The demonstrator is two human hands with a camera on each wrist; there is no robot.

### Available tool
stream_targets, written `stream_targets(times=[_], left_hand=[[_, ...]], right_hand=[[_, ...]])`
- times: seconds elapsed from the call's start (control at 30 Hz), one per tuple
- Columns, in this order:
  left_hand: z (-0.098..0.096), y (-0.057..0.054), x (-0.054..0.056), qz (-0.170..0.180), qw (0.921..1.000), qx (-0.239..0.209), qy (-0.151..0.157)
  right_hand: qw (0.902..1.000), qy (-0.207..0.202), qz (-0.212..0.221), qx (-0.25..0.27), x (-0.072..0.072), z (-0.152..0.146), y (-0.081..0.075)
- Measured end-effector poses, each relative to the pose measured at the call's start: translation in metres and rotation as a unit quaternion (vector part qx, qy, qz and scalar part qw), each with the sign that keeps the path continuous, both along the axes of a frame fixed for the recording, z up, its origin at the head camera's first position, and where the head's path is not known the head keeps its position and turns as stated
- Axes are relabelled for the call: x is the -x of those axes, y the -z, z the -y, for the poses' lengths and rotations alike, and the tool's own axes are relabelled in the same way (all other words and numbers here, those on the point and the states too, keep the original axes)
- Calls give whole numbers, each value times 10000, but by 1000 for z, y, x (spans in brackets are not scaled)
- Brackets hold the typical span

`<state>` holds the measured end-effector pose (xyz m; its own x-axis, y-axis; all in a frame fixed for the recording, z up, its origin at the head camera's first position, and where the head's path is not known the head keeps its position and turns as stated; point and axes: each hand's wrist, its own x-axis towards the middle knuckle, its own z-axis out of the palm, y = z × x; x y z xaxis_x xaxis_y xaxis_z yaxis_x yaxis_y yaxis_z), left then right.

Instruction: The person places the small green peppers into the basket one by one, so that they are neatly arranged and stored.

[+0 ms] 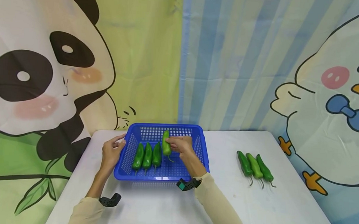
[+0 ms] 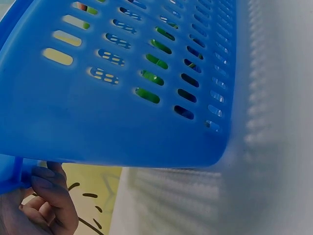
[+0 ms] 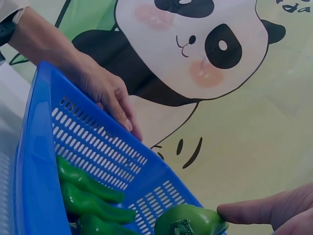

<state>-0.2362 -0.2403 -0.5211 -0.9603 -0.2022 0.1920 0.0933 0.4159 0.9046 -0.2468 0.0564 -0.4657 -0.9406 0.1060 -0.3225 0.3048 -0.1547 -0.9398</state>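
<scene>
A blue plastic basket (image 1: 161,178) with perforated walls stands on the table. Three dark green peppers (image 1: 147,156) lie side by side in its left half. Over the basket, my right hand (image 1: 181,146) pinches a lighter green pepper (image 1: 166,143) between thumb and fingers, its stem pointing down toward me. My left hand (image 1: 111,153) holds the basket's left rim, fingers curled at the lip; in the left wrist view, part of this hand (image 2: 49,200) is hidden by the basket wall (image 2: 117,127).
Three more green peppers (image 1: 255,166) lie side by side on the white tabletop (image 1: 223,200), right of the basket. Behind the table hangs a cloth backdrop (image 1: 151,57) printed with a panda and a white bird.
</scene>
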Motion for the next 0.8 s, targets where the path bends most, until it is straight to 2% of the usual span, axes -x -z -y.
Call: stream_targets(times=[0.3,0.8], left_hand=[[-1,0,1,28,10000,40,-18],[0,0,1,-17,9999,-100,-2]], right_hand=[[9991,29,-112,-399,4,4,-1],[9913,311,167,-1268,14,18,9]])
